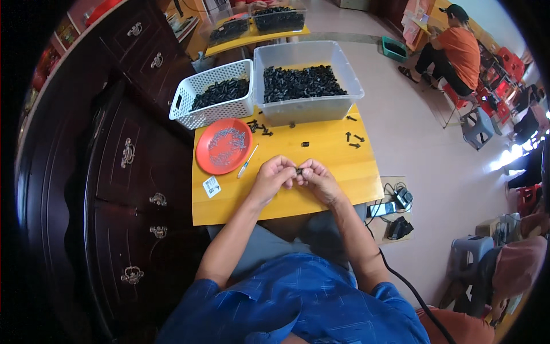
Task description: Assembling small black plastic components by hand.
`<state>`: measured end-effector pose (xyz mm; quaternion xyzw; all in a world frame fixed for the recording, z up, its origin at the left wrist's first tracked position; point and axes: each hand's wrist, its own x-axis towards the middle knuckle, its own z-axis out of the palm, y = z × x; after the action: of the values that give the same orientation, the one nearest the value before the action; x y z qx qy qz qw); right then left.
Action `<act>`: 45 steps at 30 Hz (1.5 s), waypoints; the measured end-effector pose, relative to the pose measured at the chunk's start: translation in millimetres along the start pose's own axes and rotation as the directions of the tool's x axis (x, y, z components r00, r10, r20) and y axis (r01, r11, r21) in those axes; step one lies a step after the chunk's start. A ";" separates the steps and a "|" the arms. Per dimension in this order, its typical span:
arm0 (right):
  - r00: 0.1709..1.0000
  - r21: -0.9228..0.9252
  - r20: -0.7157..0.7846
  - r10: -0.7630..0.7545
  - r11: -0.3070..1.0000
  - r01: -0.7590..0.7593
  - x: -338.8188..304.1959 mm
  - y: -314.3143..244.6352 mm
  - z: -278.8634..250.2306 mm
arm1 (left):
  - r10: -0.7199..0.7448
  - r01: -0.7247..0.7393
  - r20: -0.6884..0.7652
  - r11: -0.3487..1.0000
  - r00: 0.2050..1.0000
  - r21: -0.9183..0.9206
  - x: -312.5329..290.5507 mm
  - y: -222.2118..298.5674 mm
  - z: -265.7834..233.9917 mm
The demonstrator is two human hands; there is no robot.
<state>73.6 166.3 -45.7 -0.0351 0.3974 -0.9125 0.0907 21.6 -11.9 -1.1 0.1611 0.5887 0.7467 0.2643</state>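
Over the near half of the yellow table (344, 166), my left hand (274, 176) and my right hand (316, 179) meet fingertip to fingertip. Both pinch one small black plastic part (299, 171), mostly covered by the fingers. Just beyond them lies a single black piece (305, 144). To the left, a red plate (201, 150) holds many thin silvery pins. A white and blue pen (247, 161) rests between that plate and my left hand. Several loose black parts (260, 128) lie by the plate, and a few more (354, 138) sit at the table's right side.
A white perforated basket (215, 117) and a large clear bin (309, 108), both with black parts, stand at the table's far edge. A white label card (211, 186) lies near left. Dark drawers (123, 172) rise on the left. A person in orange (458, 54) sits far right.
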 end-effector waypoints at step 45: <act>0.994 -0.056 0.104 -0.017 0.998 0.023 5.2 9.4 -10.8 | -0.249 0.234 0.075 0.959 0.966 0.162 13.8 14.8 -14.7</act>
<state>68.3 166.9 -60.0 -0.0889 0.4176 -0.8986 0.1011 -0.7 -18.0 8.5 0.1426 0.6458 0.6535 0.3681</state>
